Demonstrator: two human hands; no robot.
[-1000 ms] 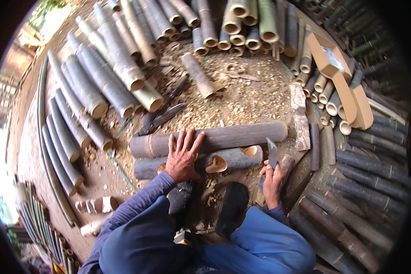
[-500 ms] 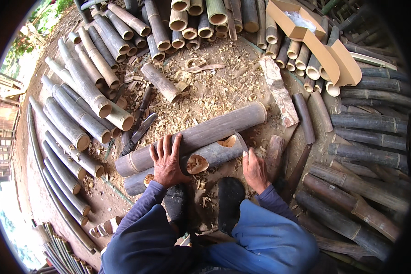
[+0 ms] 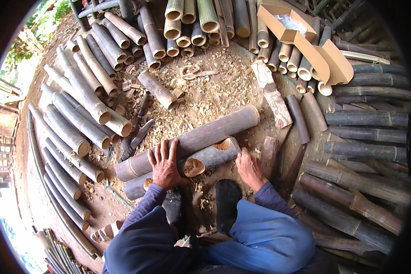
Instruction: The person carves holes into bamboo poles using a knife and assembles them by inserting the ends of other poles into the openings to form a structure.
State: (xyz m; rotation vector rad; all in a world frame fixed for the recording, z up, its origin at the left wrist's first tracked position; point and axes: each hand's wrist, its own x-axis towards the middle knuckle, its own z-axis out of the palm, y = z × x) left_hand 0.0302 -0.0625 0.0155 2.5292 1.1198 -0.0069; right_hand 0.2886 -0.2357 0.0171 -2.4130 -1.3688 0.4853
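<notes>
My left hand lies with fingers spread across a long dark bamboo tube, its palm over the notched bamboo tube beside it. That nearer, greyish tube has scooped openings cut into its side, with pale wood showing inside. At its right end, my right hand is closed, index finger stretched forward, on what looks like a knife; only a short grey blade shows, against the tube's end. The handle is hidden in my fist. Both tubes lie on the ground in front of my feet.
Wood chips litter the ground beyond the tubes. A sheathed blade lies to the left, a short bamboo piece farther off. Cut bamboo tubes line the left, back and right. An open cardboard box sits at the back right.
The view has shifted slightly. My right hand and the blade have moved a little left and back toward me at the notched tube's end. My left hand keeps its place on the bamboo.
</notes>
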